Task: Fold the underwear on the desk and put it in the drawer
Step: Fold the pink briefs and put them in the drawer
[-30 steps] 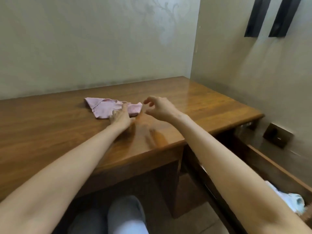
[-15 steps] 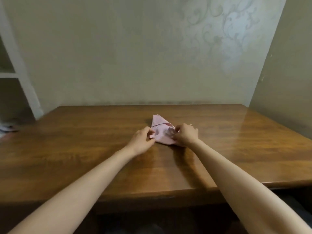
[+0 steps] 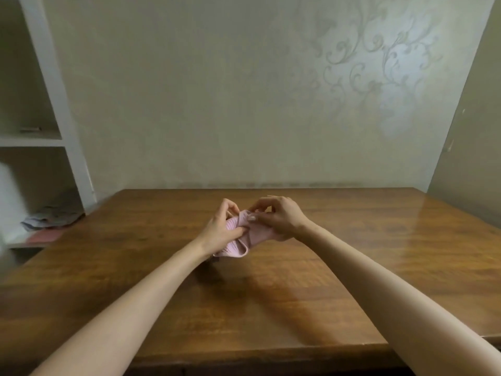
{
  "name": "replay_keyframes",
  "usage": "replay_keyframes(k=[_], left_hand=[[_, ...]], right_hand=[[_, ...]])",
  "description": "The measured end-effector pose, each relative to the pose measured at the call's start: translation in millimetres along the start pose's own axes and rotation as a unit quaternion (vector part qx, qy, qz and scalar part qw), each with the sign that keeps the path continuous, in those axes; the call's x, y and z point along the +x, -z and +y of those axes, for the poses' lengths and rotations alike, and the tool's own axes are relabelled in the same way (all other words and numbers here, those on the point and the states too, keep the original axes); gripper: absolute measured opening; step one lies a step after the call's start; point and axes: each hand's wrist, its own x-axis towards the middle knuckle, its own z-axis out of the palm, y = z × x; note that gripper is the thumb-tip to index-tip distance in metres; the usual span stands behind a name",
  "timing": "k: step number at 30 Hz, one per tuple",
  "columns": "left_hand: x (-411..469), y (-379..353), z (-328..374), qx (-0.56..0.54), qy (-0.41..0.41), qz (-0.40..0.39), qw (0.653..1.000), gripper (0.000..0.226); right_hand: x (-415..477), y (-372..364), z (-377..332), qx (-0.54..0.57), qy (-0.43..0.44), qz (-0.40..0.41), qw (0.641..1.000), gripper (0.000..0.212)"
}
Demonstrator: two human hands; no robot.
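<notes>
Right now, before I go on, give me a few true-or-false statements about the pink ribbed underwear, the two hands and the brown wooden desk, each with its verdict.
1. The left hand and the right hand both grip the pink ribbed underwear over the brown wooden desk. True.
2. The underwear lies spread flat and untouched. False: it is bunched between the two hands.
3. The right hand lies flat on the desk, holding nothing. False: its fingers pinch the underwear.
4. A white shelf unit stands left of the desk. True.
</notes>
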Motion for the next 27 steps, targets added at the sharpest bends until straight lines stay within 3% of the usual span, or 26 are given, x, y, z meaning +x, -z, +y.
replay_keyframes(k=[4, 7, 10, 13, 15, 18, 22, 25, 27], left_hand=[[-7.4, 27.3, -0.5, -0.146, 0.053, -0.049, 0.987, 0.039], [-10.2, 39.2, -5.7, -0.114, 0.036, -0.067, 0.991, 0.025], [-13.0, 39.7, -14.0, -0.015, 0.029, -0.147, 0.989, 0.013], [-16.2, 28.7, -18.2, 0.080, 0.075, -0.224, 0.968, 0.016], [-16.1, 22.1, -19.0, 0.140, 0.079, -0.192, 0.968, 0.020], [-15.5, 20.1, -18.9, 0.257, 0.052, -0.138, 0.955, 0.021], [-18.0, 27.8, -8.9, 0.426, 0.004, -0.136, 0.894, 0.030], [-18.2, 36.4, 5.7, 0.528, -0.029, -0.104, 0.843, 0.033], [-16.2, 42.4, 10.2, 0.562, -0.038, -0.065, 0.824, 0.039]], right_hand=[[10.2, 4.4, -5.0, 0.122, 0.010, 0.012, 0.992, 0.004], [10.3, 10.3, 1.6, 0.192, -0.007, -0.041, 0.981, 0.012], [3.4, 6.6, 9.1, 0.122, -0.040, -0.174, 0.976, 0.005], [-5.0, -7.6, 15.7, 0.045, -0.091, -0.270, 0.958, 0.038], [-9.9, -16.7, 18.2, -0.022, -0.105, -0.293, 0.950, 0.049], [-14.0, -23.5, 19.9, -0.058, -0.092, -0.280, 0.954, 0.038], [-10.9, -15.6, 19.5, -0.033, -0.078, -0.240, 0.967, 0.015], [-7.9, -0.3, 15.9, 0.115, -0.115, -0.136, 0.977, 0.019], [-8.4, 10.1, 14.7, 0.257, -0.120, -0.071, 0.956, 0.024]])
